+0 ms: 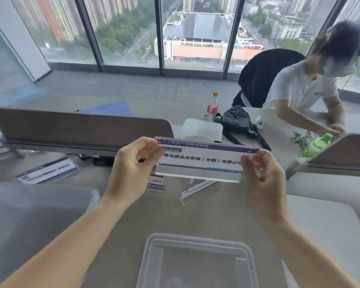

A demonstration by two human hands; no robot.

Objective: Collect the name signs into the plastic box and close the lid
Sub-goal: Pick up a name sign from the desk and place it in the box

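I hold a clear acrylic name sign with a purple top band and black print up in the air, above the table. My left hand pinches its left end and my right hand pinches its right end. Under my forearms, near the front edge, sits a clear plastic box, open and with nothing visible inside. Its translucent lid lies at the left. Another name sign lies on the table at the left. Two more name signs sit below the held one, partly hidden.
A brown desk divider runs across the middle, another at the right. Beyond are a second plastic box, a red-labelled bottle, a black bag, a green bottle, and a seated person in white.
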